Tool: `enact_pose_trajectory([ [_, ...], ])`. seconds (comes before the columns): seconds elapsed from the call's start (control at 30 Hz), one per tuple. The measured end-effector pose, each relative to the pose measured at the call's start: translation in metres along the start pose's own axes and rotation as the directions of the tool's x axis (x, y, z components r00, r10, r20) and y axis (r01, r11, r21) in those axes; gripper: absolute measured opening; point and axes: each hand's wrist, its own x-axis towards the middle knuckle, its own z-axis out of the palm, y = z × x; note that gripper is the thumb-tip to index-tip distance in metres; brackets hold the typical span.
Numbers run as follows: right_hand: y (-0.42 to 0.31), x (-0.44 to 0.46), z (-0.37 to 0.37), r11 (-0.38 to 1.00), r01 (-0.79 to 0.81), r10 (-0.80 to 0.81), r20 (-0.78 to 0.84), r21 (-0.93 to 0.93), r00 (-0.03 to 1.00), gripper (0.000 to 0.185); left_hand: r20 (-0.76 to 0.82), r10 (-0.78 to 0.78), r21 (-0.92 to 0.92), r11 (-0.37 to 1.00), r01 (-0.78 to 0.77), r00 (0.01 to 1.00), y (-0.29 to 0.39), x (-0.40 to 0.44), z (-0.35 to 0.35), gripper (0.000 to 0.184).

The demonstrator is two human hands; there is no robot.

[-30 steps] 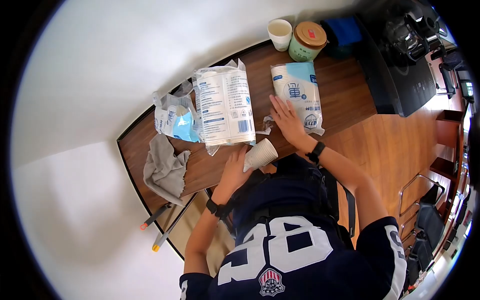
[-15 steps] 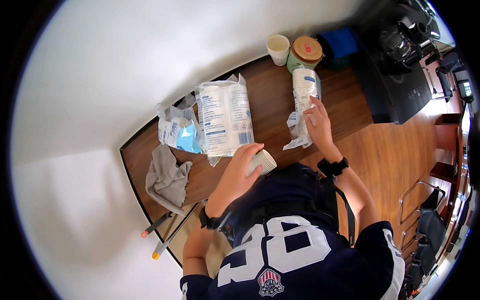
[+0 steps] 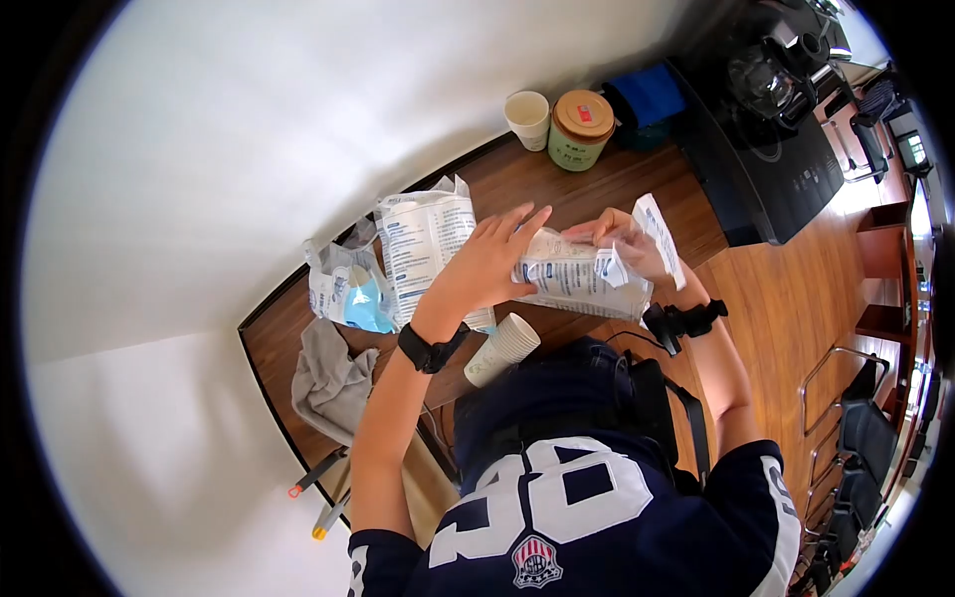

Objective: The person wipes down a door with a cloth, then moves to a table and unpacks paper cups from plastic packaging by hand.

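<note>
A plastic sleeve of paper cups (image 3: 572,274) lies crosswise between my two hands. My left hand (image 3: 479,261) grips its left end, thumb on the near side and fingers over the far side. My right hand (image 3: 632,247) is closed on the clear film at the right end, its fingers partly behind the plastic. A white printed flap (image 3: 659,239) of the wrapping stands up beside that hand. Below my left hand, a short stack of loose paper cups (image 3: 502,350) lies tilted at the table's near edge, touched by neither hand.
Left of my hands are a large printed plastic pack (image 3: 423,239), a blue-and-white pack (image 3: 353,294) and a grey cloth (image 3: 328,373). At the back stand a paper cup (image 3: 527,121) and a lidded canister (image 3: 580,131). A black machine (image 3: 761,169) occupies the right end.
My left hand has let go of the loose cup stack and moved up to the sleeve. The sleeve has turned crosswise and come nearer, with my right hand now gripping its film.
</note>
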Motion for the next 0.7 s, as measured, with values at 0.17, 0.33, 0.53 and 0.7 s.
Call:
enact_pose_trajectory([
  [0.17,0.007,0.006,-0.006,0.976,-0.135,0.143,0.032,-0.171,0.989,0.02,0.144,0.0,-0.016,1.0,0.002,0.99,-0.009,-0.005,0.017,0.094],
  [0.33,-0.011,-0.009,0.012,0.611,-0.124,-0.242,-0.334,-0.781,0.911,0.02,0.096,-0.097,-0.01,0.995,0.099,0.991,-0.021,-0.008,0.03,0.085],
  [0.53,0.004,-0.029,0.02,0.374,-0.164,-0.318,-0.292,-0.913,0.902,0.01,-0.016,-0.112,-0.009,0.994,0.112,0.994,-0.017,-0.013,0.027,0.08],
  [0.7,0.002,-0.022,0.02,0.082,0.108,-0.259,0.083,-0.991,0.962,0.018,-0.02,-0.112,0.036,0.993,0.113,0.993,-0.012,-0.015,0.03,0.078],
])
